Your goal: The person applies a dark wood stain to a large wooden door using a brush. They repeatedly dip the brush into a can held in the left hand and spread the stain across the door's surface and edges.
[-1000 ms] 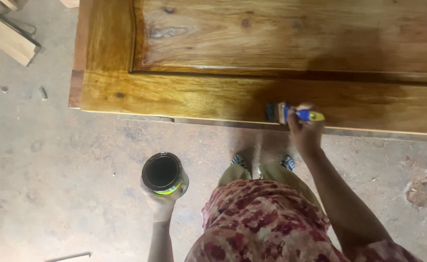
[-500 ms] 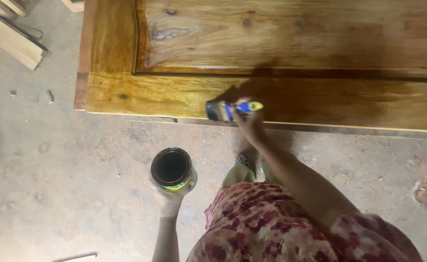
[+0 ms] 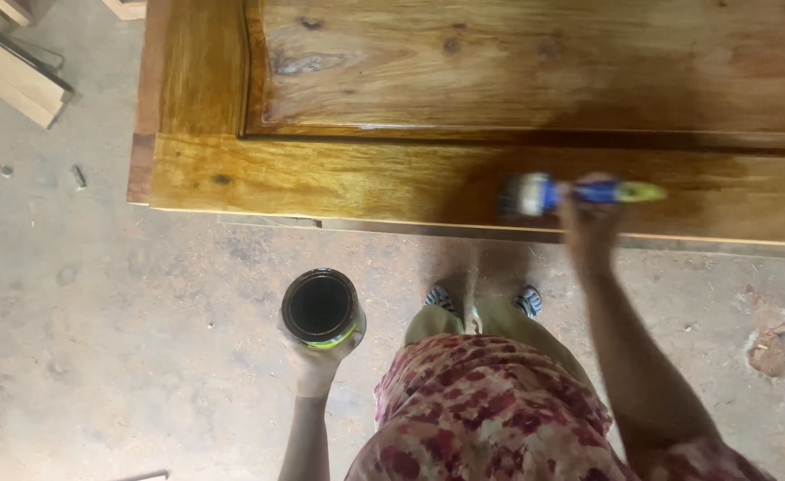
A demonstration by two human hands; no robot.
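A large varnished wooden door (image 3: 339, 174) lies flat across the top of the head view, its near rail glossy and golden. My right hand (image 3: 588, 218) grips a paintbrush (image 3: 571, 192) with a blue and yellow handle; its bristles rest on the near rail, pointing left. My left hand (image 3: 314, 361) holds an open round can (image 3: 320, 308) of dark liquid from below, out over the floor in front of the door. The brush is blurred by motion.
Pale wooden boards (image 3: 14, 76) lie on the concrete floor (image 3: 125, 338) at the upper left. Small bits of debris dot the floor beside the door's left end. My feet (image 3: 482, 301) stand close to the door's near edge.
My right hand swept the brush left along the rail, then back to the right. The can stayed almost still in my left hand.
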